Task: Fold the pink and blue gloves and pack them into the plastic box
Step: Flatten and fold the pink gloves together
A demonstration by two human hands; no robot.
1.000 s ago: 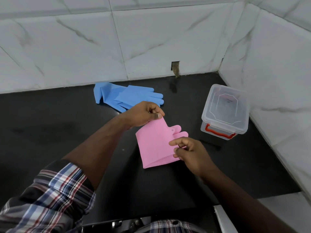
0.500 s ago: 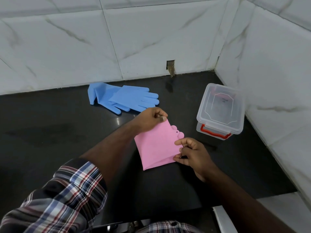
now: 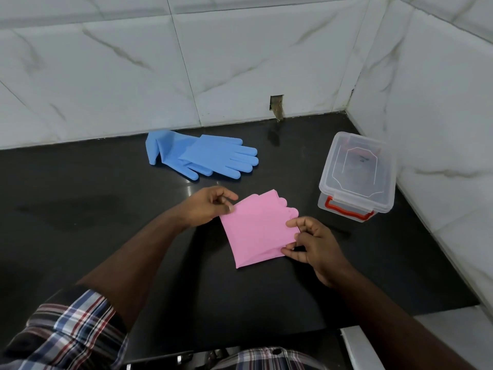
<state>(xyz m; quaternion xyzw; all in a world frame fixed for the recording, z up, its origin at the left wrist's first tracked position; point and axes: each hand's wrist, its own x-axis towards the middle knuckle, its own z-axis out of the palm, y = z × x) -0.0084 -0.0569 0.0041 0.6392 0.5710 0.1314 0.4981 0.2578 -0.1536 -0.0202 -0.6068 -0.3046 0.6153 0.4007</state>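
Note:
The folded pink gloves [image 3: 256, 231] lie flat on the black counter [image 3: 80, 209] in the middle, with only short fingertip bumps showing at the upper right edge. My left hand [image 3: 210, 206] pinches the upper left corner of the pink gloves. My right hand [image 3: 312, 244] pinches the right edge. The blue gloves [image 3: 205, 156] lie unfolded and overlapping near the back wall, fingers pointing right. The clear plastic box [image 3: 357, 177] with a red handle stands at the right, its lid on.
White marble-tiled walls close off the back and the right side of the counter. A small hole [image 3: 277, 104] sits in the back wall. The counter's front edge is by my body, with a white ledge [image 3: 354, 345] at the lower right.
My left hand slid from the top of the pink gloves to the upper left corner. The glove fingers now stick out less. My right hand kept its pinch on the right edge.

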